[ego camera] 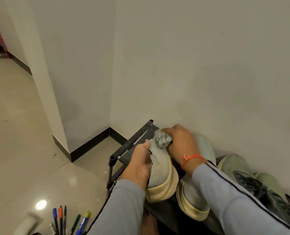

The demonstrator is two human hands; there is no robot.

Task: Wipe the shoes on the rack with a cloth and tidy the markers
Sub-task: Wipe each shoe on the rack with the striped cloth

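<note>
Gripping a pale grey sneaker along its near side, the left hand curls its fingers and thumb round the upper and tilts the shoe up off the rack. Right hand at about 1 o'clock from it, closed round a bunched grey cloth and pressing it onto the toe end of that same shoe. Orange thread band on the right wrist. Both arms in grey sleeves; the right one carries a dark stripe.

Sneaker has a cream, thick sole, heel toward the viewer. Its partner, the second sneaker, lies just beside it at 3 o'clock on the top shelf, partly under the right forearm. Farther toward 3 o'clock, pale green shoes sit against the wall, with a dark sandal lying on the nearer one.

Rack is a black tube frame with a dark shelf, standing in the corner, its far-left post near the dark skirting.

Markers stand well apart from the shoes, at 7 o'clock near the bottom edge: blue, orange, black, green and a yellow-capped one, tips up, in a holder that is cut off from sight. White object just to their 9 o'clock, too blurred to identify. Glossy beige floor with a lamp reflection.
</note>
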